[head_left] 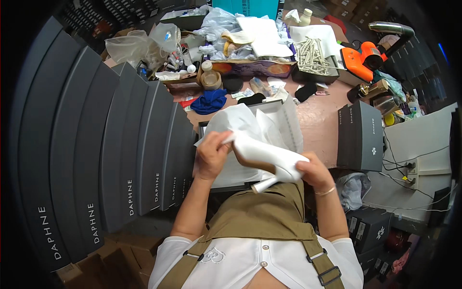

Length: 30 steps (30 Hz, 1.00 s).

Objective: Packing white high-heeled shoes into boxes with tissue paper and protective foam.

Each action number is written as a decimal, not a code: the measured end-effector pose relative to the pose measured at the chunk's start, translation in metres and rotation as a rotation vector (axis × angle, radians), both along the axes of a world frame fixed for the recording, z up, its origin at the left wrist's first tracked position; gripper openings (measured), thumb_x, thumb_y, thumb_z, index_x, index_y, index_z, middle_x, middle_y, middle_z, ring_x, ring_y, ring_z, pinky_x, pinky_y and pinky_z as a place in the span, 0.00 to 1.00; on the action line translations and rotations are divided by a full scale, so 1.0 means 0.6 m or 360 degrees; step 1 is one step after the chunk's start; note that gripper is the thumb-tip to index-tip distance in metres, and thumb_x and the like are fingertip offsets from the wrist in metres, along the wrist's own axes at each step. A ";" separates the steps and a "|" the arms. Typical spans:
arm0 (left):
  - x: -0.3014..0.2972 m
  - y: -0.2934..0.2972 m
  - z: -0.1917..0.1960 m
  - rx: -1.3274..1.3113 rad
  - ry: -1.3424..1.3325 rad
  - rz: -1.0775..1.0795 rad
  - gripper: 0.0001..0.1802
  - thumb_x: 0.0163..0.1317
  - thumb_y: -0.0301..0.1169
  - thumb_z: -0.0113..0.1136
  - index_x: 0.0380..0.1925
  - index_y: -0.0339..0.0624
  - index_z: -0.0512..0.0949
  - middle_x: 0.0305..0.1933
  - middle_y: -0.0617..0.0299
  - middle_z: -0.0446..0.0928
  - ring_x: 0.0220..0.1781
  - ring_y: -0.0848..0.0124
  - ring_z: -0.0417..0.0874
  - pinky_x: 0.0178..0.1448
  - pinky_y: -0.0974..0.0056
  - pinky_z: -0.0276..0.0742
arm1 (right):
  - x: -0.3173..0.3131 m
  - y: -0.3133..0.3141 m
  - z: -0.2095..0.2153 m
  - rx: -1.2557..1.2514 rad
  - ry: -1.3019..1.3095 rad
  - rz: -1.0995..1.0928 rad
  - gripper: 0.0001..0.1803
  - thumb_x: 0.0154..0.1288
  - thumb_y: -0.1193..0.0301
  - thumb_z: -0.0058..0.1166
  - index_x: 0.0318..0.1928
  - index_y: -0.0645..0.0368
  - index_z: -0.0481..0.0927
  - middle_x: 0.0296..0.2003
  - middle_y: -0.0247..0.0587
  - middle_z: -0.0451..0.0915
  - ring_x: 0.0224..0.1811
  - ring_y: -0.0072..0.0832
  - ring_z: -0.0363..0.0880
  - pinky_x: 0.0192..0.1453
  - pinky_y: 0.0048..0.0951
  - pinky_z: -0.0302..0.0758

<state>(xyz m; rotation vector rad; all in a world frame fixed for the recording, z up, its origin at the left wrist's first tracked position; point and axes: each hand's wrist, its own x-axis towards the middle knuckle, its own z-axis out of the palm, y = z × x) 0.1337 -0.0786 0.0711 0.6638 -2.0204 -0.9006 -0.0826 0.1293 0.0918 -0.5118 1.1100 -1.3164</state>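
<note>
A white high-heeled shoe [262, 153] is held on its side above an open dark shoe box [202, 126], its heel pointing down toward me and part of its tan sole showing. My right hand [315, 172] is wrapped round the back of the shoe, thumb on the white upper. At the toe end, the fingers of my left hand [213, 153] are pinched together on the tip. White tissue paper [224, 118] spreads out of the box beneath and behind the shoe, and it hides most of the box's inside.
Tall stacks of dark shoe boxes [115, 144] line my left. Other dark boxes [361, 135] stand on the right. Behind lie a blue cloth [209, 101], a bottle [210, 77], a box of pale sticks [313, 55] and an orange tool [358, 62]. Cables [409, 166] hang at the right.
</note>
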 end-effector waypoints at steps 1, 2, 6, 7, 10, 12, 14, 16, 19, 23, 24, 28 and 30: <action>0.000 0.011 0.009 -0.0048 -0.0017 -0.0219 0.11 0.53 0.23 0.65 0.39 0.36 0.81 0.30 0.53 0.77 0.30 0.60 0.80 0.35 0.63 0.74 | 0.013 -0.024 -0.026 -0.0013 0.0041 -0.0081 0.22 0.63 0.62 0.58 0.44 0.72 0.79 0.36 0.36 0.80 0.38 0.21 0.76 0.43 0.22 0.72; -0.001 0.019 0.016 -0.0092 -0.0038 -0.0428 0.12 0.53 0.22 0.65 0.39 0.36 0.81 0.30 0.53 0.77 0.30 0.60 0.80 0.35 0.64 0.74 | 0.033 -0.055 -0.035 -0.0045 -0.0114 -0.0257 0.24 0.65 0.60 0.57 0.47 0.73 0.77 0.40 0.38 0.80 0.40 0.22 0.77 0.46 0.23 0.73; -0.018 -0.020 0.019 0.0067 -0.0089 -0.0009 0.08 0.57 0.22 0.62 0.38 0.34 0.81 0.27 0.56 0.76 0.26 0.66 0.77 0.31 0.67 0.71 | 0.050 -0.060 -0.067 -0.0072 -0.0258 -0.0563 0.31 0.67 0.56 0.52 0.57 0.74 0.70 0.51 0.52 0.76 0.48 0.41 0.80 0.56 0.40 0.78; -0.018 -0.025 0.013 0.0126 -0.0074 -0.0039 0.08 0.58 0.23 0.63 0.39 0.35 0.81 0.30 0.55 0.77 0.29 0.64 0.80 0.33 0.65 0.73 | 0.046 -0.044 -0.066 -0.0056 -0.0441 -0.0547 0.33 0.68 0.53 0.51 0.59 0.72 0.68 0.53 0.55 0.75 0.49 0.45 0.80 0.54 0.41 0.80; -0.025 -0.015 0.027 0.0252 -0.0014 -0.0097 0.08 0.59 0.23 0.62 0.39 0.35 0.81 0.30 0.55 0.77 0.30 0.67 0.80 0.34 0.66 0.73 | 0.033 -0.003 -0.082 -0.0109 -0.0823 -0.0463 0.39 0.67 0.45 0.46 0.64 0.67 0.64 0.56 0.59 0.73 0.51 0.55 0.79 0.44 0.40 0.85; -0.033 -0.003 0.027 0.0307 0.0000 -0.0169 0.09 0.58 0.22 0.62 0.39 0.34 0.81 0.30 0.57 0.77 0.30 0.70 0.78 0.34 0.68 0.72 | 0.031 0.011 -0.091 -0.0201 -0.0946 -0.0419 0.39 0.67 0.45 0.45 0.64 0.67 0.64 0.56 0.59 0.73 0.50 0.56 0.79 0.42 0.39 0.86; -0.041 0.016 0.038 0.0345 0.0016 -0.0243 0.09 0.58 0.22 0.61 0.40 0.34 0.81 0.30 0.58 0.77 0.30 0.71 0.77 0.35 0.70 0.70 | 0.031 0.015 -0.094 -0.0231 -0.0985 -0.0406 0.38 0.68 0.46 0.45 0.64 0.66 0.64 0.56 0.59 0.73 0.51 0.56 0.78 0.47 0.41 0.85; -0.048 0.034 0.057 0.0232 -0.0003 -0.0289 0.12 0.55 0.21 0.62 0.41 0.37 0.81 0.30 0.58 0.76 0.28 0.68 0.77 0.33 0.67 0.72 | 0.037 0.007 -0.085 -0.0190 -0.0951 -0.0452 0.37 0.68 0.47 0.46 0.64 0.66 0.64 0.56 0.59 0.72 0.52 0.55 0.78 0.49 0.41 0.84; -0.062 0.062 0.069 -0.0157 0.0070 -0.0443 0.16 0.48 0.21 0.65 0.40 0.38 0.82 0.29 0.58 0.76 0.27 0.66 0.78 0.31 0.65 0.75 | 0.058 0.000 -0.044 -0.0206 -0.0754 -0.0511 0.35 0.66 0.53 0.52 0.66 0.62 0.62 0.60 0.52 0.70 0.60 0.47 0.72 0.63 0.47 0.73; -0.124 0.127 0.072 -0.0533 0.0413 -0.0863 0.19 0.42 0.21 0.64 0.40 0.36 0.81 0.29 0.61 0.75 0.26 0.65 0.77 0.28 0.64 0.73 | 0.065 -0.024 -0.041 -0.0551 -0.0424 -0.0619 0.28 0.71 0.63 0.45 0.67 0.63 0.60 0.62 0.48 0.69 0.65 0.39 0.67 0.70 0.42 0.64; -0.139 0.146 0.064 -0.0549 0.0505 -0.0973 0.20 0.41 0.20 0.63 0.40 0.35 0.81 0.29 0.61 0.75 0.25 0.65 0.76 0.28 0.64 0.72 | 0.060 -0.036 -0.075 -0.0510 -0.0357 -0.0744 0.28 0.70 0.64 0.45 0.66 0.63 0.61 0.61 0.49 0.69 0.64 0.39 0.67 0.69 0.42 0.64; -0.157 0.185 0.012 -0.0505 0.0384 -0.1121 0.19 0.47 0.23 0.64 0.43 0.35 0.79 0.30 0.62 0.76 0.27 0.65 0.76 0.28 0.64 0.72 | 0.011 -0.030 -0.116 -0.0271 -0.0214 -0.1023 0.27 0.68 0.65 0.47 0.64 0.63 0.63 0.59 0.52 0.69 0.62 0.41 0.69 0.66 0.42 0.66; -0.144 0.215 -0.024 -0.0212 0.0205 -0.1343 0.20 0.54 0.27 0.64 0.49 0.36 0.77 0.36 0.59 0.77 0.34 0.63 0.78 0.34 0.63 0.76 | -0.034 0.009 -0.112 -0.0156 0.0006 -0.1092 0.27 0.67 0.66 0.48 0.63 0.64 0.64 0.58 0.54 0.70 0.60 0.42 0.70 0.64 0.42 0.67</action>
